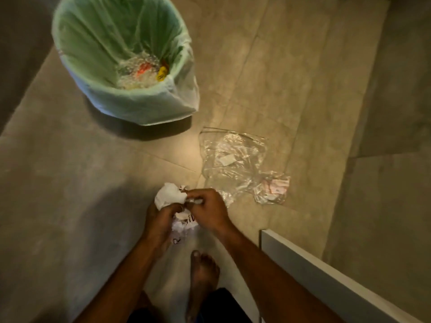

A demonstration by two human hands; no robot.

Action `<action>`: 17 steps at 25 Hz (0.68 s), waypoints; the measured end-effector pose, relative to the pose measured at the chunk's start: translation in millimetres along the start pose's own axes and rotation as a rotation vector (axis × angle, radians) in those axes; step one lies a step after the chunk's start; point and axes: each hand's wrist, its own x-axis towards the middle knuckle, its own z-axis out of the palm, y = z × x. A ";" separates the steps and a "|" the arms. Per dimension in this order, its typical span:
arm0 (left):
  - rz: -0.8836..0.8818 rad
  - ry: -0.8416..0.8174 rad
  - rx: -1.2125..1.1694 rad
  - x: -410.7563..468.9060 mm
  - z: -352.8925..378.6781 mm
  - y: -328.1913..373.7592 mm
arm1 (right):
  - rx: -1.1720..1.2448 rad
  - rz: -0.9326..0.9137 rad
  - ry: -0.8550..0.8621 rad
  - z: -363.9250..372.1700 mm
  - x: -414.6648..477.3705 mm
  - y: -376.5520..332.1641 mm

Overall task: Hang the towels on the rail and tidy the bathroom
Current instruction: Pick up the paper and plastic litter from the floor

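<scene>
Both hands are low over the tiled floor, bunched together on crumpled white rubbish. My left hand (161, 220) grips a crumpled white paper wad (169, 197) and a printed wrapper (184, 226) that hangs below it. My right hand (210, 209) pinches the same bundle from the right. A clear plastic bag (233, 164) lies flat on the floor just right of my hands, with a small clear packet (272, 188) holding pink-and-white paper at its right corner. A bin (130, 99) lined with a pale green bag stands at the far left and holds some waste.
My bare foot (203, 276) stands on the beige tiled floor (70, 183) below my hands. A white edge of a cabinet or door (326, 273) runs along the lower right. Darker tiles rise at the right and at the upper left.
</scene>
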 end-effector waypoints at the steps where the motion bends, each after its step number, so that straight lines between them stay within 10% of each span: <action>1: 0.069 0.015 0.082 1.9 7.8 2.8 | 0.055 0.019 0.149 -18.7 8.4 7.8; 4: 0.206 0.021 0.185 29.1 26.2 8.1 | -0.067 0.374 0.707 -81.1 43.4 49.8; 10: 0.524 -0.176 0.686 113.8 63.1 -3.1 | -0.087 0.655 0.390 -69.7 116.9 118.8; 14: 0.088 -0.429 0.683 126.0 55.7 -11.1 | 0.084 0.394 0.436 -7.3 110.9 98.9; 17: -0.293 -0.296 0.472 88.6 37.9 1.5 | 0.584 0.325 0.176 2.7 78.9 59.7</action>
